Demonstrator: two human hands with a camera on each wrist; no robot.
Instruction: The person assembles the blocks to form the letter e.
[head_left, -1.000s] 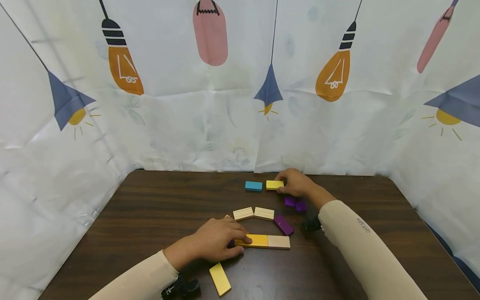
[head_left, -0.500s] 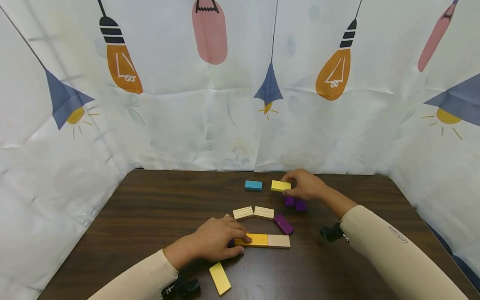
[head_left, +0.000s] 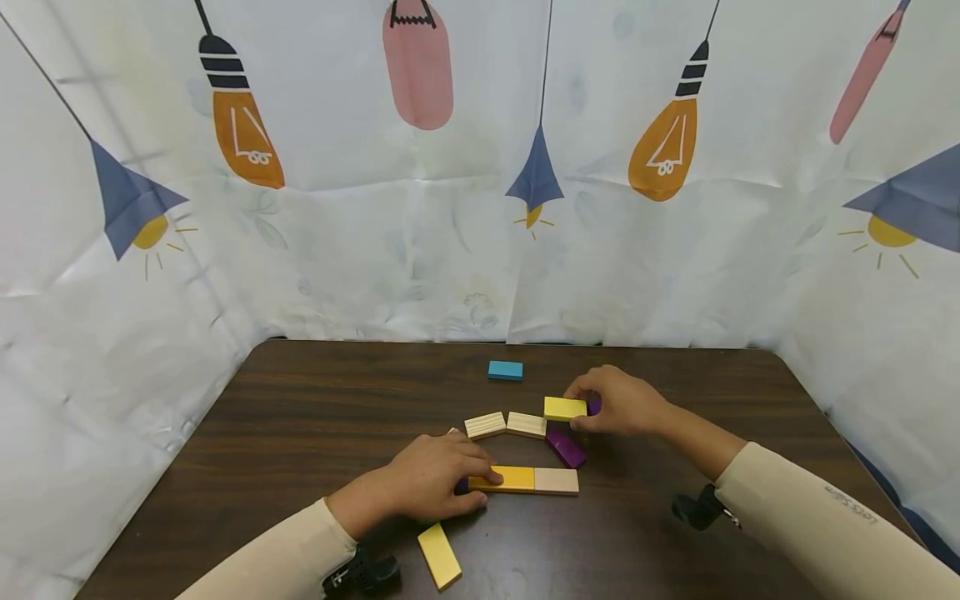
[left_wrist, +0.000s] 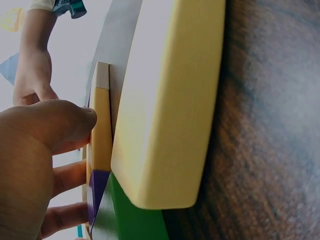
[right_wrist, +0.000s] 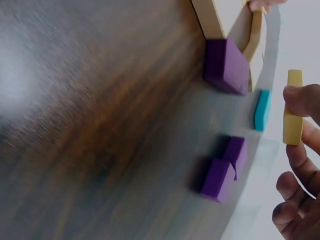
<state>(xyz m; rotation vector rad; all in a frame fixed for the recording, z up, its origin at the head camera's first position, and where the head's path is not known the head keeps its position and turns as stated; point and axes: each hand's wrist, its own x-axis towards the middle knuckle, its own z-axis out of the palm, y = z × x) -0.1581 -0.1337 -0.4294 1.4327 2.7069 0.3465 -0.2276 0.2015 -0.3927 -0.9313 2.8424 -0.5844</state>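
My right hand (head_left: 626,404) pinches a yellow wooden block (head_left: 564,408) between thumb and fingers. In the right wrist view, this block (right_wrist: 294,132) is held up off the table. It overlaps the area near a purple block (head_left: 566,448) and two plain wooden blocks (head_left: 527,425) in the head view. My left hand (head_left: 431,475) rests at the near row, its index fingertip on an orange-yellow block (head_left: 517,478). A pale block (head_left: 557,481) continues that row to the right. A dark purple block (left_wrist: 98,187) and a green block (left_wrist: 135,215) lie by the left fingers.
A blue block (head_left: 506,370) lies towards the table's far edge. Two smaller purple blocks (right_wrist: 218,180) sit together, partly behind my right hand in the head view. Another yellow block (head_left: 439,557) lies near my left wrist. A patterned white sheet (head_left: 360,250) hangs behind the brown table (head_left: 337,392).
My right hand has lifted the yellow block from beside the blue one and brought it nearer and slightly right, over the purple blocks' area. The left hand stays in place.
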